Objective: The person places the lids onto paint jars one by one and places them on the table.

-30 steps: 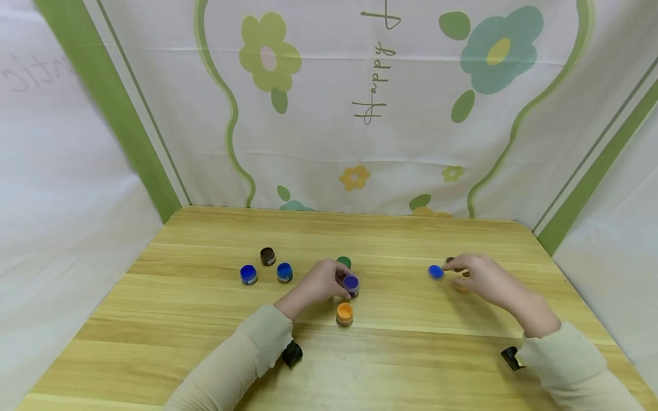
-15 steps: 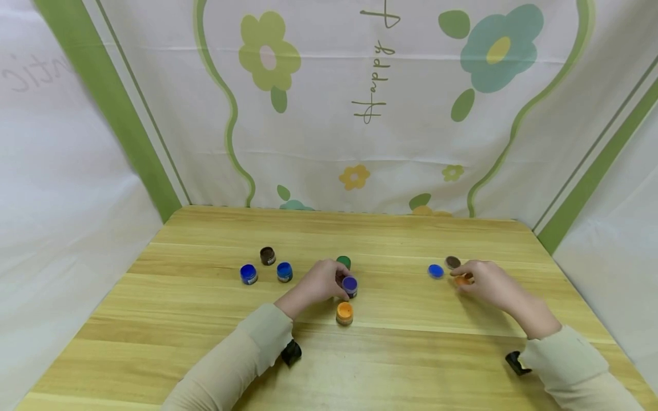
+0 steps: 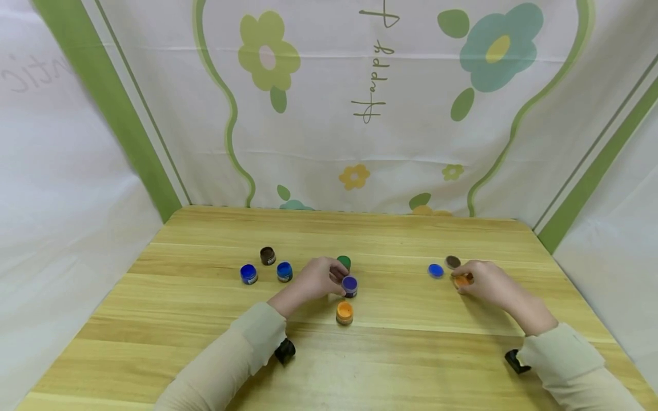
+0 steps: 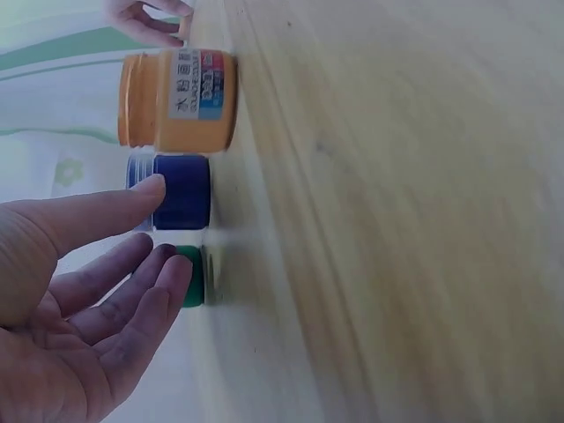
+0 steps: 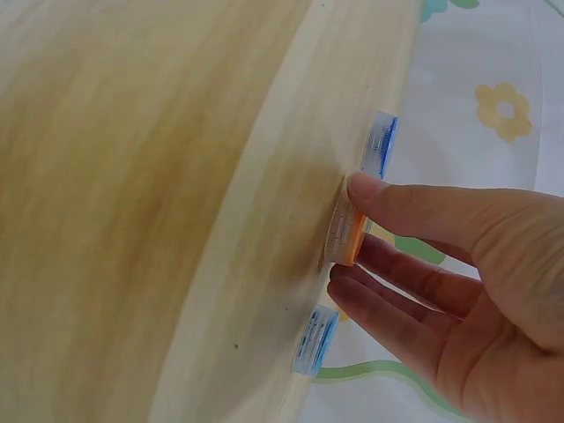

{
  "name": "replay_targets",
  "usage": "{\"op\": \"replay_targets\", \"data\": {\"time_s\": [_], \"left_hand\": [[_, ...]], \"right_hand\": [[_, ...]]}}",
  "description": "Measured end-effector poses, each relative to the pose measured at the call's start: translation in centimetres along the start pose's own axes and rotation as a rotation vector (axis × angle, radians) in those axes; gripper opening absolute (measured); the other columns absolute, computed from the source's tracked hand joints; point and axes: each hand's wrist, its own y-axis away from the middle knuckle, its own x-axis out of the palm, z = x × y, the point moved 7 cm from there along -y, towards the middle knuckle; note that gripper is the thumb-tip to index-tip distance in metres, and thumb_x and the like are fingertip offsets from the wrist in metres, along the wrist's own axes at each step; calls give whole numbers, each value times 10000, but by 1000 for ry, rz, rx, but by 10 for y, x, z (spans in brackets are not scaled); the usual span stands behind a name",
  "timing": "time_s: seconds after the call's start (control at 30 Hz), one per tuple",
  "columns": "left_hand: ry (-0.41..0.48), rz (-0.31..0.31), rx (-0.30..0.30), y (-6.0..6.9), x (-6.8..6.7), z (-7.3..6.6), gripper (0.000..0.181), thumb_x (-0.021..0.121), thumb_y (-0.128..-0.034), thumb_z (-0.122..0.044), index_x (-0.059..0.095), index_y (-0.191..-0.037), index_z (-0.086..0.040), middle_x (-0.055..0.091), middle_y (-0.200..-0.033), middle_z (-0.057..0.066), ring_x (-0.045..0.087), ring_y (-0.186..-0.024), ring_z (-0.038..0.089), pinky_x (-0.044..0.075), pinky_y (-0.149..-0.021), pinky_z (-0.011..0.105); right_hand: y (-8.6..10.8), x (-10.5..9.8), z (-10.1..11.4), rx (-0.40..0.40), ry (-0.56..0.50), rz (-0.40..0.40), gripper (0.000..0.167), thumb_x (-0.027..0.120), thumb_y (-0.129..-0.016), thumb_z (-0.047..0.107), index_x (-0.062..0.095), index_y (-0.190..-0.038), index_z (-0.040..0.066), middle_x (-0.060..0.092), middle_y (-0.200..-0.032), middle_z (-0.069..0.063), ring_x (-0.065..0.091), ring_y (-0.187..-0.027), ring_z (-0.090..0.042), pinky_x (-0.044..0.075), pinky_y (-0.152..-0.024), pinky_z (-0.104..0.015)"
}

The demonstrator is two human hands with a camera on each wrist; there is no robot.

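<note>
In the head view, my left hand point(image 3: 316, 279) is beside a purple paint jar point(image 3: 350, 286), its thumb and fingers spread apart. The left wrist view shows the thumb overlapping that jar point(image 4: 183, 194) and the fingers in front of a green-topped jar point(image 4: 192, 275); whether they touch cannot be told. An open orange paint jar point(image 3: 345, 313) stands nearer the front, its gouache label readable in the left wrist view. At the right, my right hand point(image 3: 488, 282) pinches an orange lid point(image 5: 345, 231) by its edges, low at the table. Beside it lie a blue lid point(image 3: 436, 270) and a brown lid point(image 3: 453, 262).
Left of the left hand stand open paint jars: dark brown point(image 3: 268, 256), deep blue point(image 3: 249, 274) and mid blue point(image 3: 285, 272). The right wrist view has a pale blue-tinted lid point(image 5: 315, 341) near the fingers. A printed curtain point(image 3: 319, 137) rises behind the wooden table point(image 3: 390, 365).
My left hand has let go of the purple jar and drawn slightly left. The right hand has come down from near the brown lid to the orange lid and now pinches it.
</note>
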Motion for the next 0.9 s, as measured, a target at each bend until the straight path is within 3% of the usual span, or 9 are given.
{"op": "replay_targets", "data": {"time_s": [0.33, 0.6, 0.9], "left_hand": [[-22, -5, -19, 11, -10, 7, 388, 870, -818, -54, 725, -1177, -64, 697, -1045, 15, 673, -961, 204, 572, -867, 387], [96, 68, 12, 23, -15, 15, 435, 848, -816, 8, 707, -1227, -19, 708, -1074, 60, 694, -969, 227, 590, -840, 374], [127, 106, 11, 35, -5, 17, 477, 857, -788, 38, 706, -1235, -28, 704, -1104, 67, 681, -946, 203, 587, -824, 349]], "right_hand": [[-1, 3, 0, -32, 4, 5, 310, 833, -810, -4, 738, -1092, -87, 699, -1020, -222, 666, -922, -377, 564, -789, -521], [-2, 0, 3, -32, -14, 17, 314, 838, -806, -1, 739, -1093, -82, 697, -1005, -200, 669, -882, -334, 567, -700, -433], [-2, -4, 16, -23, -20, 45, 332, 824, -826, 14, 735, -1136, -65, 681, -1021, -176, 652, -920, -346, 562, -749, -476]]}}
